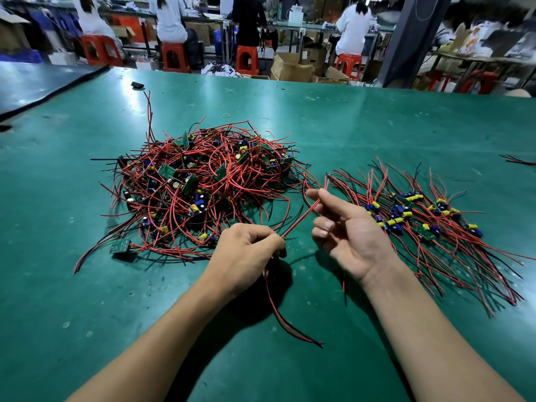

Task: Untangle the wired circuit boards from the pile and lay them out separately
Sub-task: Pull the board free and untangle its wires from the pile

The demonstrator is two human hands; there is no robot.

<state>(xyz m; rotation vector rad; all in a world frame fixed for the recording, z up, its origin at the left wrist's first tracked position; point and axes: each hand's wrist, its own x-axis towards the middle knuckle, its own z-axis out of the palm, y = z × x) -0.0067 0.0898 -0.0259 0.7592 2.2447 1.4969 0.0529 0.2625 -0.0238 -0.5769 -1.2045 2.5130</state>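
Roughly a third done, I'd guess: a sorted row of wired boards (420,219) with blue and yellow cylindrical parts is fanning out at 3 o'clock on the scuffed green rubbery table mat (377,126), while the big tangled pile of glossy red and black wires and small flat green circuit boards (203,181) is sitting at 11 o'clock. Left hand (246,250) is clenching one thin springy red wire (300,219) near 6 o'clock, right hand (348,233) is pinching it higher up.
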